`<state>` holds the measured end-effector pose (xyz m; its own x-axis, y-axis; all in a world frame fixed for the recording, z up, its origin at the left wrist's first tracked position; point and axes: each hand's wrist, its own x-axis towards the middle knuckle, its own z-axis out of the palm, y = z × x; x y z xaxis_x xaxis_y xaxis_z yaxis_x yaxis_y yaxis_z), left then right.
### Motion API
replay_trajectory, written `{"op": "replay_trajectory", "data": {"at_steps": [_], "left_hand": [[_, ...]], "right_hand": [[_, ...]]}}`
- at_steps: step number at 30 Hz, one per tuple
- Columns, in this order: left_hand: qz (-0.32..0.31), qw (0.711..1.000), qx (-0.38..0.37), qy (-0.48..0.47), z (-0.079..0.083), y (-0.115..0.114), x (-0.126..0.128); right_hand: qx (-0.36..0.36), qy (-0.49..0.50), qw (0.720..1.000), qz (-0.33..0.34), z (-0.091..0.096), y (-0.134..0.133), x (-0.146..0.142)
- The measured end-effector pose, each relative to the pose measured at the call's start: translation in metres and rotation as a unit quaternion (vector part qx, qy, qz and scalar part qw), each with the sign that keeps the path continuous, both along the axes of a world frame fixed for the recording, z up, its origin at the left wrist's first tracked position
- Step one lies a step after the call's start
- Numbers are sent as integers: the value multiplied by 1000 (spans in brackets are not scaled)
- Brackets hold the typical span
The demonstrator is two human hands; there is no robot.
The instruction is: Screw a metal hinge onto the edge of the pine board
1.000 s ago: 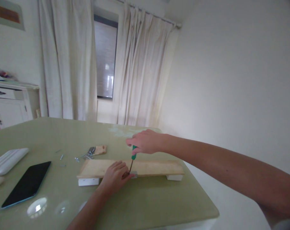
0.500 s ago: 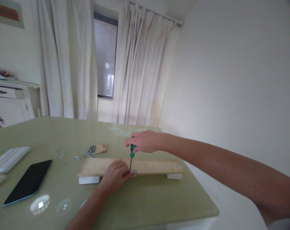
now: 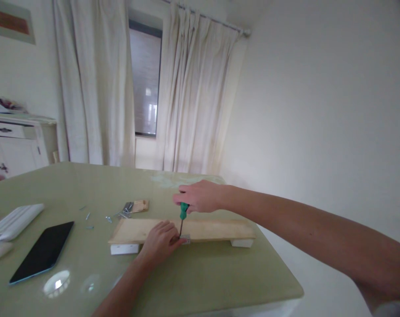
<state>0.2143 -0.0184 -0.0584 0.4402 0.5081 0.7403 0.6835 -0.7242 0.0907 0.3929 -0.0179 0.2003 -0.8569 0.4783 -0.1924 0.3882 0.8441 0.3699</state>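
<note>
A long, pale wooden board [image 3: 216,229] lies on two white blocks, one under each end; the left one is a white block [image 3: 124,249]. My right hand [image 3: 203,196] is closed around the green handle of a screwdriver [image 3: 184,210]. Its shaft points down, nearly upright, to the front edge of the board. There, my left hand [image 3: 162,240] rests on the board with fingers bent, thumb and fingertips pressed together at a small metal plate [image 3: 185,239]. Whatever sits under the screwdriver tip is hidden by the left fingers.
Several screws [image 3: 108,219] and a pile of metal pieces [image 3: 126,209] lie behind the board, beside a small wooden piece [image 3: 140,205]. To the left are a black tablet [image 3: 43,252] and a long white object [image 3: 16,222]. The green table's [image 3: 226,281] right edge runs close by.
The right hand's fingers have shifted slightly around the screwdriver handle, which sits a touch lower. My left hand keeps its place on the board. The view has shifted slightly.
</note>
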Motion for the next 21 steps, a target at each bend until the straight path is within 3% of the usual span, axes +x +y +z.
{"op": "replay_trajectory", "data": {"at_steps": [3,8,11,14,16,21], "left_hand": [[1,1000,-9,2,0,0,0],[1,1000,-12,4,3,-1,0],[4,1000,-14,3,3,-2,0],[1,1000,-14,0,2,-1,0],[-3,1000,-14,-3,2,-1,0],[-11,1000,-5,-11,4,-1,1]], "right_hand": [[19,-5,1000,18,0,-1,-2],[73,-7,994,-81,-3,-6,-12],[49,-2,995,-87,1,-4,-13],[4,-16,999,-48,10,-1,-11],[10,-30,999,-37,14,-1,-11],[58,-27,993,-101,8,-10,-15]]}}
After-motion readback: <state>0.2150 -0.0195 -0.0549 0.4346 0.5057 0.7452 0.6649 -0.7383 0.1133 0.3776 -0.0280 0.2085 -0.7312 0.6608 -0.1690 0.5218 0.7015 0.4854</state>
